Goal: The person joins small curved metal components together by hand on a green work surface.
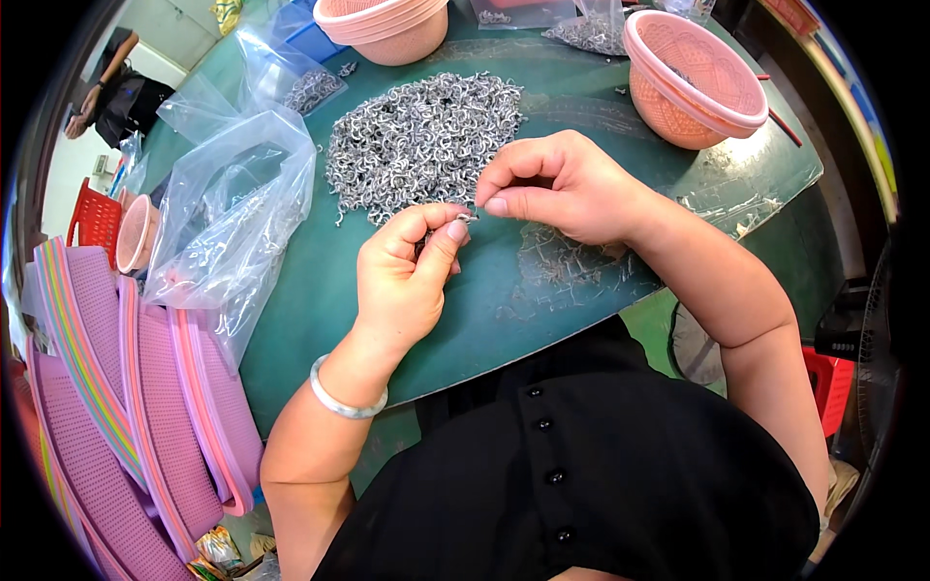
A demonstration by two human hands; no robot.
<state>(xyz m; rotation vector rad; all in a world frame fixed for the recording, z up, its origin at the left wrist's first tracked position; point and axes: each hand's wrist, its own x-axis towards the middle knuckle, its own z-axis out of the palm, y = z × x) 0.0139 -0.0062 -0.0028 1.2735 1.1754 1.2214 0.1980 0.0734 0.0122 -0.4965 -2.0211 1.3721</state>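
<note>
A heap of small curled grey metal pieces (421,136) lies on the green table in front of me. Just at its near edge, my left hand (402,276) pinches a small curled metal piece (467,218) between thumb and forefinger. My right hand (572,189) is beside it to the right, thumb and forefinger brought together close to that piece. Whatever its fingertips hold, if anything, is too small to make out. My left palm and curled fingers are partly hidden.
Clear plastic bags (237,203) lie left of the heap. Pink baskets stand at the back (387,29) and at the right (693,82). Purple woven baskets (160,387) are stacked at the left, below the table edge. Another person (121,87) is at the far left.
</note>
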